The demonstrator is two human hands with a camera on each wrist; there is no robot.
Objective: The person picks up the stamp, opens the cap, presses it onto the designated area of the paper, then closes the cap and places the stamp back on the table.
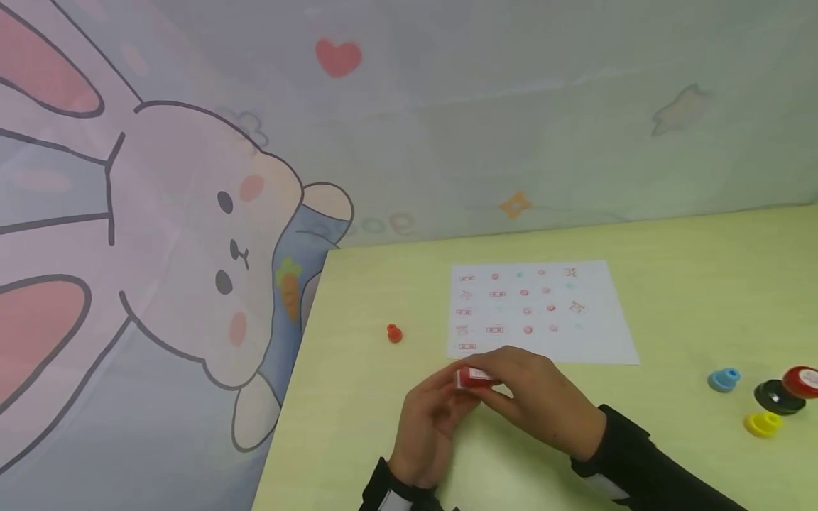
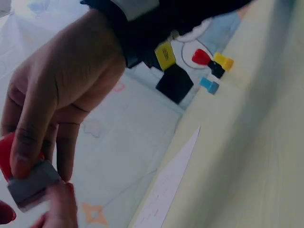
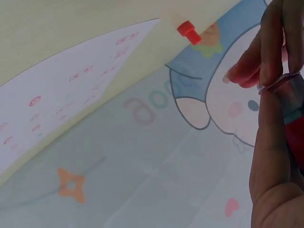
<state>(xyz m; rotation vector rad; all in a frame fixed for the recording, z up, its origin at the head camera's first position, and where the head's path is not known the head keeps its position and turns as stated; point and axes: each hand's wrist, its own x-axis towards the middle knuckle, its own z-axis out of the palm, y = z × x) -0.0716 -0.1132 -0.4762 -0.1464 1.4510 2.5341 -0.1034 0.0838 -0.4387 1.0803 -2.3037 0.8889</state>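
Note:
My right hand [image 1: 543, 401] grips a small red stamp [image 1: 476, 377] with a white label, its fingers over the top and thumb below. On the stamp's left side, my left hand [image 1: 423, 426] holds it with fingertips and thumb. A greyish, clear-looking end [image 2: 35, 184] of the stamp faces the left wrist camera. The right wrist view shows fingers pinching at the edge of that part, with the red body [image 3: 295, 137] partly cut off. Just beyond the hands lies a white sheet [image 1: 575, 348] bearing rows of small red and green prints.
A small red-orange stamp [image 1: 394, 333] lies left of the sheet. To the right are a blue stamp [image 1: 724, 380], a yellow stamp [image 1: 763, 424] and one with a red top and black base [image 1: 778, 397]. Behind the yellow-green table [image 1: 703, 284] hangs a rabbit-print cloth [image 1: 447, 106].

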